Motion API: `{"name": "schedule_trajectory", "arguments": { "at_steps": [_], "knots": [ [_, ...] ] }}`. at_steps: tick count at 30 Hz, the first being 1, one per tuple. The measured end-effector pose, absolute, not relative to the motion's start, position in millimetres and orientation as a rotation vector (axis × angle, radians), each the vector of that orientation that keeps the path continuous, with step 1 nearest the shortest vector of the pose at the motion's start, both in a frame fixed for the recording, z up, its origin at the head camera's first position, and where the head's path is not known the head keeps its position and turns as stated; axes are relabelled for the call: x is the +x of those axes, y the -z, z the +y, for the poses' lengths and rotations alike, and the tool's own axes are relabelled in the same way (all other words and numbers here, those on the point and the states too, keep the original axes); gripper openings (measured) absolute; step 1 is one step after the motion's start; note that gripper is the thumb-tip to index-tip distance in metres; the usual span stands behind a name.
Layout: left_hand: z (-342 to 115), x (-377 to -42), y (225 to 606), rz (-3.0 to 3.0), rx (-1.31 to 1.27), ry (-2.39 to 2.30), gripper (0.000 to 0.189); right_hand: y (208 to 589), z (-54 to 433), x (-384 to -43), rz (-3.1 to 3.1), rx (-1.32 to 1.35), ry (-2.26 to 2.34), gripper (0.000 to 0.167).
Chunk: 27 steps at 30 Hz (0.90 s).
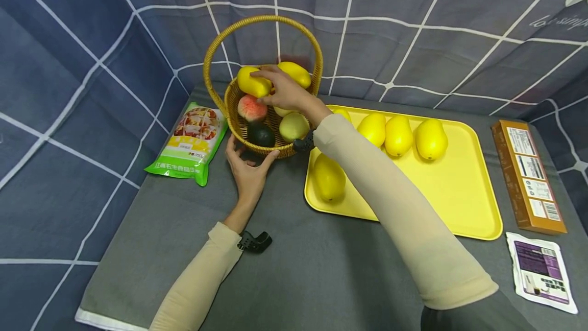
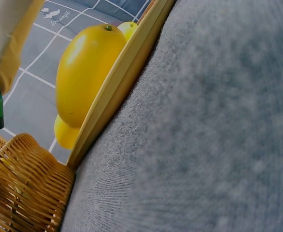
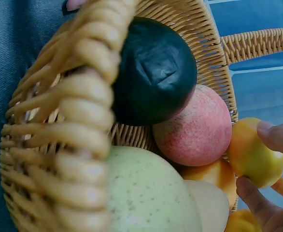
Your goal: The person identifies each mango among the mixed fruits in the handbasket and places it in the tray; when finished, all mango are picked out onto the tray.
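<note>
A yellow mango (image 1: 254, 84) is held by my right hand (image 1: 287, 88), fingers and thumb on it, at the back left of the wicker basket (image 1: 233, 125). In the right wrist view the thumb and a finger pinch this mango (image 3: 257, 154). My left hand (image 1: 248, 175) holds the basket's front left wall, its thumb near the rim. Inside the basket are a peach (image 1: 252, 108), a dark round fruit (image 1: 261, 134), a pale green fruit (image 1: 294, 126) and another yellow mango (image 1: 295, 74) at the back right. My right forearm crosses above the tray's left part.
Several yellow mangoes (image 1: 398, 136) lie on a yellow tray (image 1: 450, 198) right of the basket. A green food bag (image 1: 190, 142) lies left of it. Farther right are a brown box (image 1: 528, 176) and a white pouch (image 1: 542, 272). The basket handle (image 1: 264, 18) arches overhead.
</note>
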State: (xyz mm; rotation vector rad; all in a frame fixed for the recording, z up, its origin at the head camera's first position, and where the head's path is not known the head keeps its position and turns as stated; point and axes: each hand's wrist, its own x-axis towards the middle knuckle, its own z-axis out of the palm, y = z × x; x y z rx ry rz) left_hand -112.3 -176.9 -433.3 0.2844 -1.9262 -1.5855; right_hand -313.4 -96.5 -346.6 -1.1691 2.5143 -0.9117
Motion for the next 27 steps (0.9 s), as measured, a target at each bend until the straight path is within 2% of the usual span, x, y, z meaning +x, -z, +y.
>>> {"name": "schedule_trajectory", "arguments": {
  "at_steps": [27],
  "knots": [
    [-174, -110, 431, -1.919, 0.322, 1.606, 0.095, 361, -36, -266, 2.570, -1.265, 1.242, 0.057]
  ]
}}
